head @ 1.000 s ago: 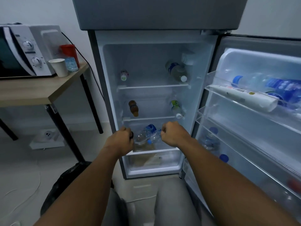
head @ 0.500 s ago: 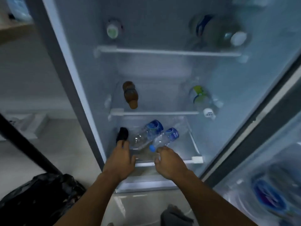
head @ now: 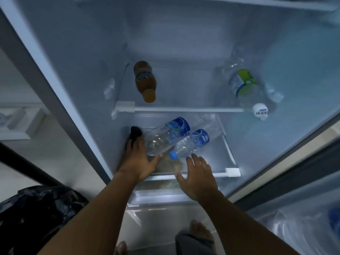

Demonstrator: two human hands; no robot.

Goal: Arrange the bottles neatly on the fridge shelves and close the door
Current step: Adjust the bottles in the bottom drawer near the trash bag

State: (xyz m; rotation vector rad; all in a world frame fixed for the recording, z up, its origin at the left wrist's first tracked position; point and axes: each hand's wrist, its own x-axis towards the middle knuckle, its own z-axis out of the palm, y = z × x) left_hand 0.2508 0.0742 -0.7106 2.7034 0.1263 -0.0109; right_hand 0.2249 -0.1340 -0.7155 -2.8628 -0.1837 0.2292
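Note:
Two clear water bottles with blue labels lie slanted on the fridge's lowest glass shelf (head: 232,172): a larger bottle (head: 165,137) and a smaller blue-capped bottle (head: 191,142) resting against it. A dark object (head: 135,132) sits at the shelf's left wall. My left hand (head: 138,162) lies flat, fingertips on the dark object, thumb against the larger bottle's base. My right hand (head: 196,173) hovers with spread fingers just short of the blue cap. On the shelf above lie a brown drink bottle (head: 145,80) and a green-labelled water bottle (head: 245,87).
The open fridge door (head: 294,227) is at the lower right with blurred blue-labelled bottles in its rack. A black plastic bag (head: 40,214) sits on the floor at the left beside a dark table leg (head: 27,162). My bare feet show below.
The view has come much closer to the lower shelves. Both hands went from closed fists on the bottles to flat and spread; my right hand has come off the smaller bottle.

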